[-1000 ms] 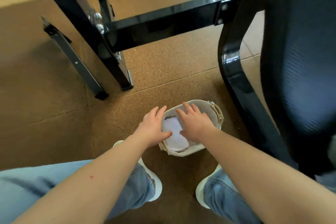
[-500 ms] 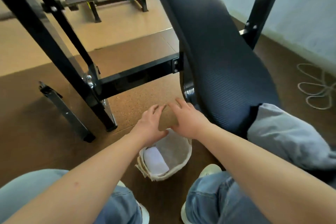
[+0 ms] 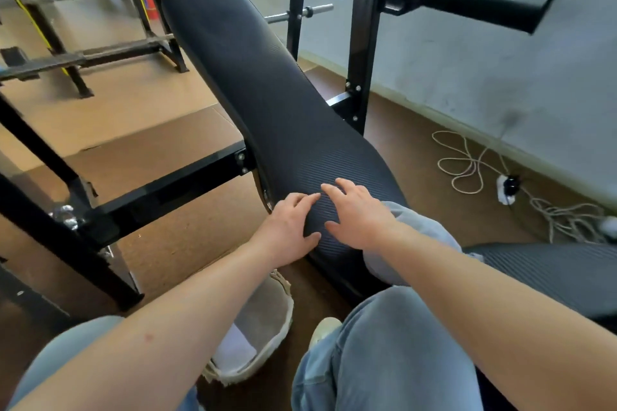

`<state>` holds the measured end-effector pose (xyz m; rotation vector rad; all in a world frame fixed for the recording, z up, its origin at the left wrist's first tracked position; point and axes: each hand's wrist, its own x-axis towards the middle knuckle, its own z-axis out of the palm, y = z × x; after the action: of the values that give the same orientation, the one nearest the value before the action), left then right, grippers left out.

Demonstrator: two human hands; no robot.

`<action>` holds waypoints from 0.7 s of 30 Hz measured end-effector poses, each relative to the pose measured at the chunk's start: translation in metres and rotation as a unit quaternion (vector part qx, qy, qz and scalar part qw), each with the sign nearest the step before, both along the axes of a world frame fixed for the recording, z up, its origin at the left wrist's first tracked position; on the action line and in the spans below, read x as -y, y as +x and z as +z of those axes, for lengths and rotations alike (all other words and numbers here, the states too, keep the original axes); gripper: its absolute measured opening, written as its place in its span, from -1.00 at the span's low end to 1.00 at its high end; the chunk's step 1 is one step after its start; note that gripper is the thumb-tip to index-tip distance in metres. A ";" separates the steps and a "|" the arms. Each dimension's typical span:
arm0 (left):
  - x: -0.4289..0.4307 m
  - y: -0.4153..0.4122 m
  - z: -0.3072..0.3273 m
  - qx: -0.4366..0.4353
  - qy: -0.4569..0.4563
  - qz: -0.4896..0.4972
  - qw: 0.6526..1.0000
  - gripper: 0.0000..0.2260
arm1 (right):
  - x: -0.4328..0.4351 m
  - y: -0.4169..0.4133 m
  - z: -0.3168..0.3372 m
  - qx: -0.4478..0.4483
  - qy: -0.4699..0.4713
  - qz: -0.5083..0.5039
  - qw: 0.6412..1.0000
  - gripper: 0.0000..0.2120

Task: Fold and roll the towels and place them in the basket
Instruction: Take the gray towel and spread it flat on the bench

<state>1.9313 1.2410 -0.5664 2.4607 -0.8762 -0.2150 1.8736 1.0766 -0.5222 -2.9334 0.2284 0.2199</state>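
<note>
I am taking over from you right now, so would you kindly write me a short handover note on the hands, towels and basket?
Left hand: open, empty, at the near end of the black bench pad.
Right hand: open, empty, beside it.
Basket: on the floor by the feet, partly behind the left forearm.
Done: one white rolled towel lies in the basket.
Left: the grey towel on the pad, under the right forearm, needs folding, rolling and placing in the basket.
</note>
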 end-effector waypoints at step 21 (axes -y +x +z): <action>0.149 -0.002 -0.019 -0.243 0.008 -0.053 0.969 -0.33 | 0.119 -0.041 0.000 -0.170 0.090 -0.198 0.961 -0.71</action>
<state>1.9290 1.0920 -0.5859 2.2229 -0.7841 -0.8256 1.8329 0.9574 -0.5225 -2.5810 0.7893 0.6418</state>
